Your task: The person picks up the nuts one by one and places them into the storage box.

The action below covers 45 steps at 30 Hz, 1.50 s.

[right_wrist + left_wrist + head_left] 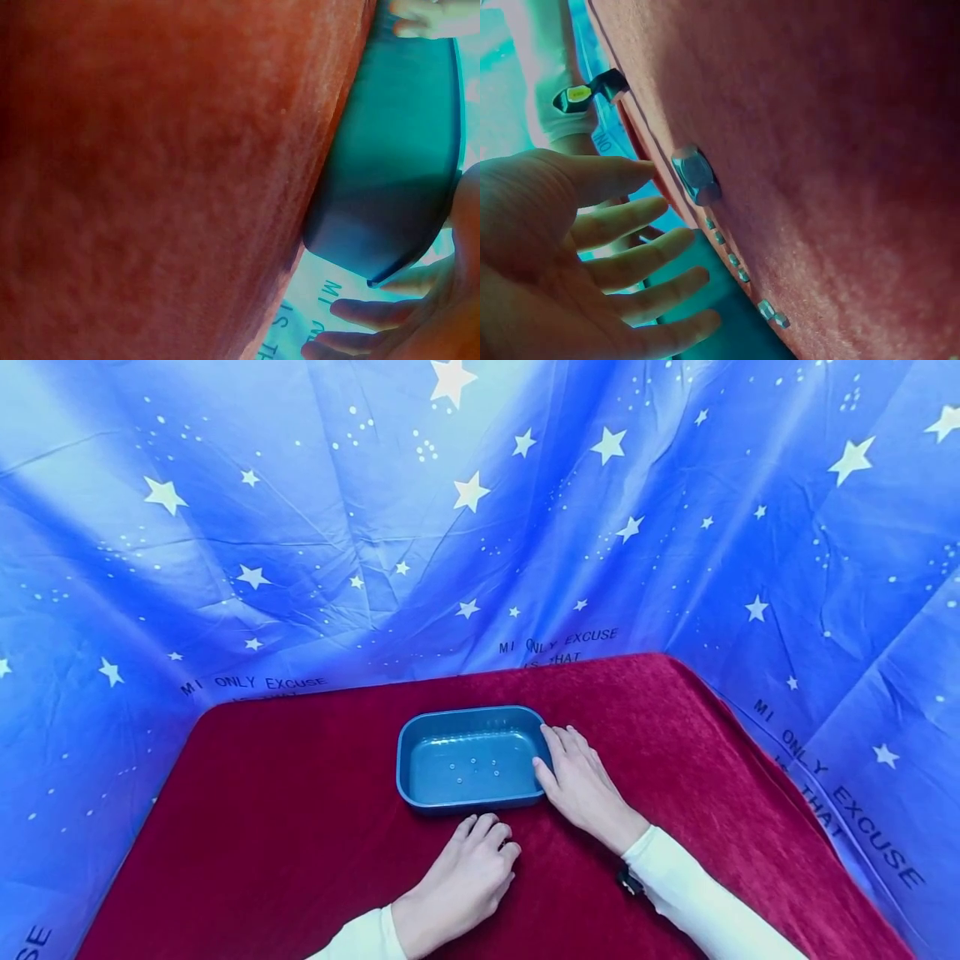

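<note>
A blue plastic tray [472, 797] with rounded corners sits mid-table. My right hand [585, 785] grips its right end, thumb over the rim and the other fingers along the outside; in the right wrist view the tray's side [397, 150] fills the space beside that hand. My left hand [465, 881] is in front of the tray, fingers loosely bent and holding nothing. Close by its fingertips in the left wrist view, a large faceted metal piece like a hex nut [696, 174] lies on the cloth, with several small metal pieces [739, 264] in a row. The left hand hides these in the head view.
Several small round spots [473, 761] show on the tray's floor. A dark red velvety cloth [285, 810] covers the table. Behind and beside it hangs a blue curtain [360, 510] with white stars. A black wrist strap [628, 882] is at the right cuff.
</note>
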{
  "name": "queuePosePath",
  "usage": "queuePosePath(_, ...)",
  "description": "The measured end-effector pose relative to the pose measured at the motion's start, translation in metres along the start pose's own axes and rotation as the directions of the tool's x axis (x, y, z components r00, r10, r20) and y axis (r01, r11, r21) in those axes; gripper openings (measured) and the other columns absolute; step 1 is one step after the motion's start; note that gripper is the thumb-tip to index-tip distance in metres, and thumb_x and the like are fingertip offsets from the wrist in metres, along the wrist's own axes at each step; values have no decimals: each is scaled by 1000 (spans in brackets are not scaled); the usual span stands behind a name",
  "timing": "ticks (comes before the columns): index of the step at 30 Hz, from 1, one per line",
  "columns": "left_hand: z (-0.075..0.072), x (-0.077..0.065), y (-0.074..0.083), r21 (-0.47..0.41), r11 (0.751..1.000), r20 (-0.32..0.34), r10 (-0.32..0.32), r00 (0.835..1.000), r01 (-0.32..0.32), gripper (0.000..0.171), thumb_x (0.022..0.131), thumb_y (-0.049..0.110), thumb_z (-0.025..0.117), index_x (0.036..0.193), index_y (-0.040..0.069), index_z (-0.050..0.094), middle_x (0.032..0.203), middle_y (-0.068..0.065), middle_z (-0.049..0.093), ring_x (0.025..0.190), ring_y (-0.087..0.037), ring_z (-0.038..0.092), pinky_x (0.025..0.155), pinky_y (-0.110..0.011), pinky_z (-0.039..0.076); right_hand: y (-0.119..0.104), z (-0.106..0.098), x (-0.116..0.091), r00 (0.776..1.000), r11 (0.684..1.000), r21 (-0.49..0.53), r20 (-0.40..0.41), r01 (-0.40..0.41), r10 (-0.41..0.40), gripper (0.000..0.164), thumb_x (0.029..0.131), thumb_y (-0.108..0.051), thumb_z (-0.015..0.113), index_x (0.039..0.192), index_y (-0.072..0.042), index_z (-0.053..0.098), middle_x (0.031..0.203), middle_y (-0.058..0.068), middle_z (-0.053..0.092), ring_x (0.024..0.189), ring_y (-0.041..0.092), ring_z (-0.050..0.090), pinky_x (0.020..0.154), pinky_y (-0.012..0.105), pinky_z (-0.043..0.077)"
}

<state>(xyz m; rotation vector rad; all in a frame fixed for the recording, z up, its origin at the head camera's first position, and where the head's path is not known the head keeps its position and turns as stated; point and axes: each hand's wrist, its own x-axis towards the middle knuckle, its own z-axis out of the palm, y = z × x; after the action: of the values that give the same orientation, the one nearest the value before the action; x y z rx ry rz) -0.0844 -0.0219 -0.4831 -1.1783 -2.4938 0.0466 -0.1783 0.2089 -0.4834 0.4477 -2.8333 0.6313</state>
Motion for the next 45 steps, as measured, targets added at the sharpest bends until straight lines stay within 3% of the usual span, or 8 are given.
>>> queuePosePath(15, 5, 7, -7, 6, 1000, 89, -3, 996, 3, 9, 92, 28, 87, 95, 21, 82, 106, 2, 70, 108, -23, 59, 95, -43, 58, 2, -1, 1, 1000, 1000, 11, 25, -7, 7, 69, 111, -32, 62, 166, 3, 41, 162, 31, 50, 156, 54, 38, 123, 70, 37)
queuePosePath(22, 3, 8, -11, 8, 1000, 89, 6, 996, -7, 8, 86, 19, 88, 91, 21, 82, 104, 2, 69, 107, -23, 59, 95, -44, 57, 0, -3, 6, 1000, 1000, 2, 21, -2, 2, 68, 111, -32, 61, 166, 3, 41, 162, 31, 50, 156, 53, 39, 124, 69, 36)
queuePosePath(33, 2, 5, -10, 25, 999, 85, 19, 996, -21, 12, 82, 18, 89, 91, 20, 81, 105, 3, 70, 107, -22, 59, 94, -44, 58, 1, 0, 2, 1000, 1000, 4, 26, -14, 14, 68, 111, -32, 61, 166, 4, 41, 162, 30, 51, 156, 53, 39, 123, 70, 37)
queuePosePath(45, 1, 5, -8, 16, 1000, 97, 22, 995, -23, 9, 86, 20, 88, 91, 21, 81, 103, 3, 69, 109, -23, 59, 97, -45, 58, 1, 0, 3, 999, 1000, 6, 28, -18, 18, 68, 111, -32, 60, 165, 4, 42, 162, 31, 50, 156, 53, 39, 124, 70, 36)
